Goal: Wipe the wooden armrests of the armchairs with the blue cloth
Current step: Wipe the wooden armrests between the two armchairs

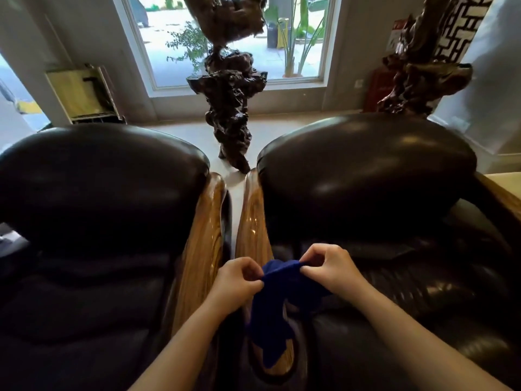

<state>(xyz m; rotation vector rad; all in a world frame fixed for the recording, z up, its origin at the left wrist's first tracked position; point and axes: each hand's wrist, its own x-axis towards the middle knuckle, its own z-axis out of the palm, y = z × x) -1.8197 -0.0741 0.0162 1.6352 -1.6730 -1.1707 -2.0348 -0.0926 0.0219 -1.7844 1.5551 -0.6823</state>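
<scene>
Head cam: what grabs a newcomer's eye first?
The blue cloth at bottom centre, pinched at its top edge between the left hand and right hand. Beneath it, two glossy wooden armrests run side by side between two black leather armchairs. Beyond, a dark gnarled root sculpture stands before the window.

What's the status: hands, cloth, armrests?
Left hand and right hand both pinch the blue cloth, held up above the right chair's armrest. No wiping contact visible. Armrests unobstructed.
</scene>
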